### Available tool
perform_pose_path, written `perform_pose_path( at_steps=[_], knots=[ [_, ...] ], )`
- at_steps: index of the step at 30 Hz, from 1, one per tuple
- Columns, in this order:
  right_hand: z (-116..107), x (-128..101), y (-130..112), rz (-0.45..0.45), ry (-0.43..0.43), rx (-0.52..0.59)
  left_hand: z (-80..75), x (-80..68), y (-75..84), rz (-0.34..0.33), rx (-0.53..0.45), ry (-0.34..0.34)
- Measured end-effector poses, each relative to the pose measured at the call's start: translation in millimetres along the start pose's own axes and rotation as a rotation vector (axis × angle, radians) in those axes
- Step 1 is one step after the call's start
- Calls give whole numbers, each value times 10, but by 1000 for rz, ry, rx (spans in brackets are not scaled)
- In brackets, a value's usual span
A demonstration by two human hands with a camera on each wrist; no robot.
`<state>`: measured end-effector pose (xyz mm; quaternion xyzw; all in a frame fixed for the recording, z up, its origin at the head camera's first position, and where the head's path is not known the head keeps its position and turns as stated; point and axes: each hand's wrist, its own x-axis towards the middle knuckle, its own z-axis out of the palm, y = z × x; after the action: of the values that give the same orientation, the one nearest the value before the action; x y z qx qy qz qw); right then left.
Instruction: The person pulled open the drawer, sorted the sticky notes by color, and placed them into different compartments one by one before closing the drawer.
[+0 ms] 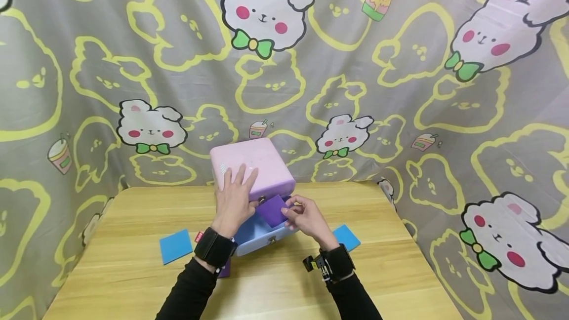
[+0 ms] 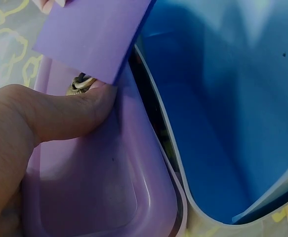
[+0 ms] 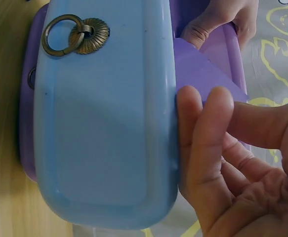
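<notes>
**Inspector:** Two blue cards are lying loose on the tabletop [image 1: 133,270] in the head view, the left blue card [image 1: 176,246] well apart from the drawer box and the right blue card [image 1: 346,237] just beside the right wrist. One purple card [image 1: 272,210] is going in now. The right hand [image 1: 306,219] is pinching it over the blue drawer [image 1: 260,241], which is standing pulled out toward the person. The left hand [image 1: 234,196] is lying flat, fingers straight, on the pink box [image 1: 251,167], steadying it.

**Clerk:** So how far along are you judging it?

**Inspector:** Early to middle, I am judging. The purple card is not yet down inside, and both blue cards are waiting. A purple edge and a red scrap are showing under the left wrist; I cannot tell what they are.

**Clerk:** The left wrist view?

**Inspector:** The left thumb [image 2: 69,113] is pressing on the pink wall, and the purple card is hanging tilted above the drawer's hollow, which is looking largely bare, so room is plentiful.

**Clerk:** And the right wrist view?

**Inspector:** The drawer front with its brass ring pull [image 3: 74,37] is facing the camera, and the right fingers [image 3: 208,138] are curling round the card just behind the front rim. That rim and the box's overhang are forming the tight gap. The near tabletop edge is lying well clear.
</notes>
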<state>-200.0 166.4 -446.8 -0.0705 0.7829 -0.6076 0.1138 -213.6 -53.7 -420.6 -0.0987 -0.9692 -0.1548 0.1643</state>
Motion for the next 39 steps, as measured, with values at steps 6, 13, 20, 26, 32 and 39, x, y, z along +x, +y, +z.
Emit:
perform_pose_path(
  at_steps=[6, 13, 20, 26, 32, 39],
  knots=[
    [29, 1, -51, 5, -21, -87, -2, 8, -2, -9, -4, -13],
    [40, 7, -26, 30, -26, -141, 10, 23, 5, -7, -5, -6],
    [69, 18, -12, 69, -11, -165, 9, 27, 3, -10, -4, -17],
    [108, 16, 48, 115, -20, -198, 14, 15, -2, -9, -7, -15],
    [145, 11, 81, 139, -22, -211, -1, -7, 1, -7, -21, -11],
    [164, 19, 123, 145, -19, -247, -4, -10, 5, -7, -19, -10]
  ],
)
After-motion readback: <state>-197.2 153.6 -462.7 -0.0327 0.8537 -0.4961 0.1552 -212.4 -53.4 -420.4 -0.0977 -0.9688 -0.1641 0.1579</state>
